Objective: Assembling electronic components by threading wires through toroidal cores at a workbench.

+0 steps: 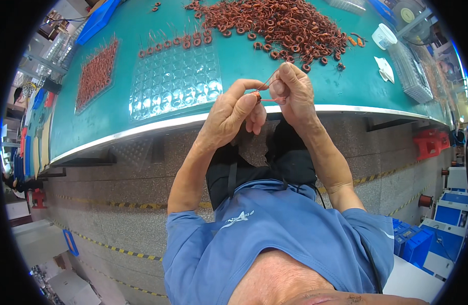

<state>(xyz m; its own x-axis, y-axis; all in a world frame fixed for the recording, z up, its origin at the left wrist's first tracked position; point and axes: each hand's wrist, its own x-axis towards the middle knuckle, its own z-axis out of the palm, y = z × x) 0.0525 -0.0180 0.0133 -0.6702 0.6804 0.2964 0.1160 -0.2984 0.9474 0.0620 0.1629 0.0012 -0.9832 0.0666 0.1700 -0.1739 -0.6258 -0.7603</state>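
Above the table's front edge my left hand (224,116) pinches a small copper-wound ring coil (257,95) between thumb and fingers. From the coil, thin reddish wire leads (272,99) stretch across to my right hand (297,94), whose thumb and fingers are closed on them. A clear plastic tray (165,90) with round pockets lies just left of my hands. Ring coils (187,44) with upright leads sit along its far rows. Beyond my hands spreads a large heap of similar coils (284,28).
A second tray packed with coils (95,76) lies farther left on the green table (123,43). To the right are a white tub (384,36), a crumpled white tissue (385,69) and stacked clear trays (413,76). A red stool (430,144) stands beneath the table's right end.
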